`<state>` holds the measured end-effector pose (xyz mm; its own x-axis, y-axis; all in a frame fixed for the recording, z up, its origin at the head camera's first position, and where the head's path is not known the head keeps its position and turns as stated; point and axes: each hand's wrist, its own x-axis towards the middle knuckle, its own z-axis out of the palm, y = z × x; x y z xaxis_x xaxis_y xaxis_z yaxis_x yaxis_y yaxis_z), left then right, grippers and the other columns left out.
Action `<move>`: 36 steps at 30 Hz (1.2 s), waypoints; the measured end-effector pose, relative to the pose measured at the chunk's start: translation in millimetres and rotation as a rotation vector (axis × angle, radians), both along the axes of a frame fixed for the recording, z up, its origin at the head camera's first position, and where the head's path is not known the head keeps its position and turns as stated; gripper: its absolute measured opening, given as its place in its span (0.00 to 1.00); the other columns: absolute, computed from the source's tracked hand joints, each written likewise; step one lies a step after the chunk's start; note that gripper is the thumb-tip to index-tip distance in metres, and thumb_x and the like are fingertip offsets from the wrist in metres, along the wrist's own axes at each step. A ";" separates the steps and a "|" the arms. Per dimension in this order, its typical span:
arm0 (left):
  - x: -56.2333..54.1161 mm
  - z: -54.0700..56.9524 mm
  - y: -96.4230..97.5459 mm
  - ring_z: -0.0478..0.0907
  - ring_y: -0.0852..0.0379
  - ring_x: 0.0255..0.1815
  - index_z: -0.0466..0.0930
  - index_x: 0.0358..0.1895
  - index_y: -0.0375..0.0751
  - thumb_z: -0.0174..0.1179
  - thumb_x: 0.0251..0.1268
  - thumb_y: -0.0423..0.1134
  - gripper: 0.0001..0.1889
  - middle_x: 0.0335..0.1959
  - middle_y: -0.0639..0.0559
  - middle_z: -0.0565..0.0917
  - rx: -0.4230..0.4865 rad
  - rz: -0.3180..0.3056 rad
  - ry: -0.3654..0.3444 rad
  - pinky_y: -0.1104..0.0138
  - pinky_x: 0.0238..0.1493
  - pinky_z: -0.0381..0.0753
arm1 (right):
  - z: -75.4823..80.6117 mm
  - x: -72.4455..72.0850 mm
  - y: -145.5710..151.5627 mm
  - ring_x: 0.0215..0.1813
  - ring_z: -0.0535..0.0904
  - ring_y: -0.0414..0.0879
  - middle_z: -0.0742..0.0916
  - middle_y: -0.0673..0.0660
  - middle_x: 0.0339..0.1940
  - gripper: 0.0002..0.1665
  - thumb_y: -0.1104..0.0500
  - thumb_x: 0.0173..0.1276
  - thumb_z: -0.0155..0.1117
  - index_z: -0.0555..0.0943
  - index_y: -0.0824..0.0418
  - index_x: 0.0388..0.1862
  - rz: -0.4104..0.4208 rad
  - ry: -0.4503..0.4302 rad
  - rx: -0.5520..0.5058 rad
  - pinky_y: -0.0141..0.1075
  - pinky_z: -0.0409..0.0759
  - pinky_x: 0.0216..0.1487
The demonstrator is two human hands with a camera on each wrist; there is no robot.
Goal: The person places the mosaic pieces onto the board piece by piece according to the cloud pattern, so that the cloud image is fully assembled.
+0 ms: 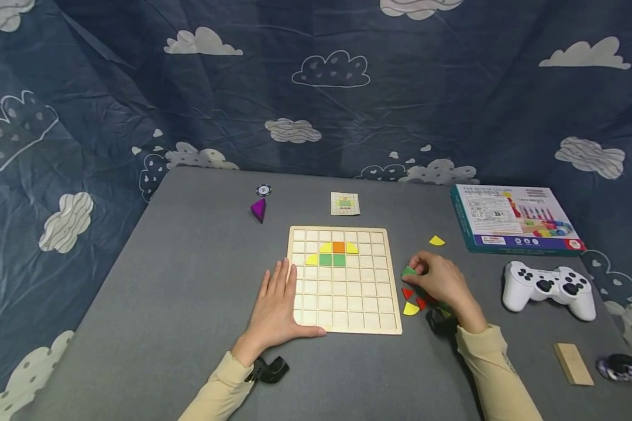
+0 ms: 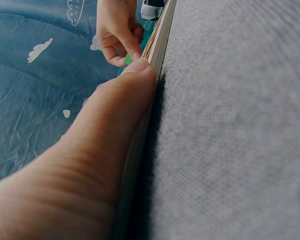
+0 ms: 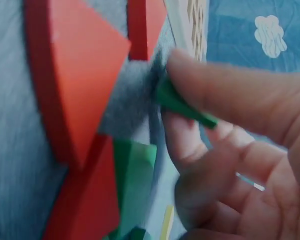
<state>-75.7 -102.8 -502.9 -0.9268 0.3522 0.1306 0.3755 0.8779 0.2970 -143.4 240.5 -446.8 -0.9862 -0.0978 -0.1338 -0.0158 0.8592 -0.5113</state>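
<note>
A wooden grid board (image 1: 355,304) lies on the grey table; yellow, green and orange pieces (image 1: 339,247) fill several of its upper cells. My left hand (image 1: 275,310) rests with straight fingers along the board's left side, its thumb (image 2: 125,105) against the near edge. To the right of the board, my right hand (image 1: 442,283) pinches a green piece (image 3: 182,105) between thumb and fingers. Below that hand lie red pieces (image 1: 407,293), a yellow quarter-circle (image 1: 411,309) and another green piece (image 3: 135,175), partly hidden. A further yellow piece (image 1: 437,240) sits beyond the hand.
Behind the board lies a small pattern card (image 1: 344,204). A purple pyramid (image 1: 259,210) and a poker chip (image 1: 263,190) are at the back left. On the right are a flat box (image 1: 516,219), a white game controller (image 1: 549,287) and a wooden block (image 1: 573,363).
</note>
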 end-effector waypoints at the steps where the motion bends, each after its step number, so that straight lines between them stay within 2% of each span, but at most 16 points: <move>1: 0.1 0.1 -0.1 0.35 0.44 0.75 0.44 0.73 0.29 0.54 0.32 0.83 0.72 0.75 0.35 0.43 -0.001 0.001 0.001 0.51 0.71 0.35 | -0.4 -0.8 -1.1 0.27 0.71 0.47 0.80 0.53 0.27 0.15 0.55 0.55 0.74 0.77 0.60 0.34 -0.005 0.019 -0.006 0.39 0.63 0.27; 7: 0.7 0.9 -0.7 0.36 0.44 0.75 0.45 0.73 0.29 0.55 0.32 0.83 0.72 0.75 0.35 0.43 0.008 0.003 -0.001 0.51 0.71 0.35 | 1.3 -8.8 -18.7 0.31 0.78 0.50 0.85 0.56 0.30 0.14 0.54 0.56 0.74 0.84 0.63 0.36 -0.022 0.142 -0.055 0.41 0.70 0.29; 10: 0.8 0.6 -0.4 0.36 0.43 0.75 0.45 0.73 0.29 0.56 0.32 0.83 0.72 0.75 0.35 0.43 0.009 0.000 0.000 0.51 0.71 0.36 | 3.6 -13.0 -33.6 0.33 0.79 0.51 0.86 0.57 0.31 0.17 0.53 0.56 0.74 0.86 0.63 0.40 -0.010 0.161 -0.048 0.41 0.73 0.29; 13: 0.6 0.2 0.3 0.36 0.43 0.75 0.44 0.73 0.29 0.55 0.32 0.83 0.72 0.75 0.35 0.43 0.005 -0.003 -0.001 0.51 0.71 0.36 | 6.0 -16.2 -48.9 0.31 0.80 0.50 0.86 0.57 0.31 0.20 0.52 0.55 0.75 0.86 0.63 0.43 0.010 0.171 -0.026 0.41 0.73 0.24; 19: 0.8 0.4 1.1 0.36 0.44 0.75 0.44 0.73 0.29 0.55 0.32 0.83 0.72 0.75 0.35 0.43 -0.004 0.006 -0.005 0.51 0.71 0.36 | 8.3 -20.1 -74.6 0.26 0.79 0.46 0.86 0.53 0.27 0.17 0.52 0.52 0.76 0.83 0.57 0.37 0.079 0.185 -0.040 0.38 0.70 0.21; 26: 0.2 1.5 1.8 0.35 0.44 0.75 0.44 0.73 0.29 0.55 0.32 0.83 0.72 0.75 0.35 0.43 0.001 -0.002 -0.016 0.51 0.71 0.35 | 5.8 -20.5 -89.7 0.25 0.78 0.43 0.86 0.46 0.23 0.12 0.51 0.53 0.76 0.87 0.53 0.35 0.142 0.257 0.012 0.39 0.71 0.21; 31: 0.2 1.7 1.2 0.35 0.44 0.75 0.44 0.73 0.29 0.55 0.32 0.83 0.72 0.75 0.35 0.43 0.001 0.002 -0.017 0.52 0.71 0.35 | 2.6 -21.7 -93.9 0.29 0.81 0.45 0.86 0.46 0.27 0.07 0.52 0.56 0.74 0.88 0.52 0.31 0.155 0.235 -0.005 0.40 0.73 0.24; 36: 0.2 1.1 0.4 0.35 0.45 0.75 0.44 0.74 0.29 0.54 0.32 0.84 0.72 0.75 0.35 0.43 -0.004 0.004 -0.010 0.52 0.71 0.35 | 0.2 -25.8 -95.1 0.31 0.80 0.46 0.87 0.48 0.29 0.06 0.53 0.57 0.73 0.89 0.54 0.30 0.117 0.175 -0.044 0.42 0.74 0.30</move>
<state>-75.4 -102.4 -501.8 -0.9296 0.3488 0.1194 0.3687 0.8808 0.2970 -169.2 145.4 -446.6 -0.9755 -0.2153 0.0451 -0.2061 0.8233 -0.5289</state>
